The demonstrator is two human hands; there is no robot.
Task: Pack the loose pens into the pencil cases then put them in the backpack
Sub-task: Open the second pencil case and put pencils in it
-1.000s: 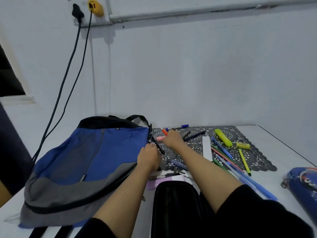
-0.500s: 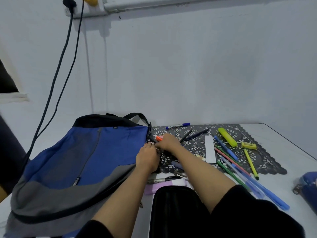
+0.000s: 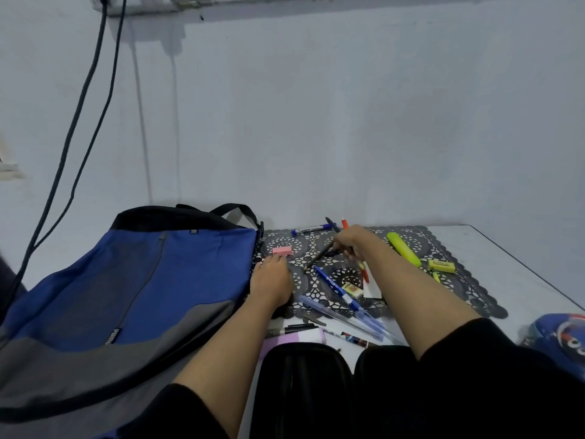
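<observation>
Both forearms reach forward, bare below black sleeves (image 3: pixel 474 359). Left hand (image 3: pixel 270 280) lies palm down, fingers stretched ahead and relaxed. Right hand (image 3: pixel 351 243) sits ahead of it and off to its right, knuckles up, fingers curled round a bunch of pens (image 3: pixel 318 258).

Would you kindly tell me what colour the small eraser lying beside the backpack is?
The eraser is pink, seen best in the head view.
</observation>
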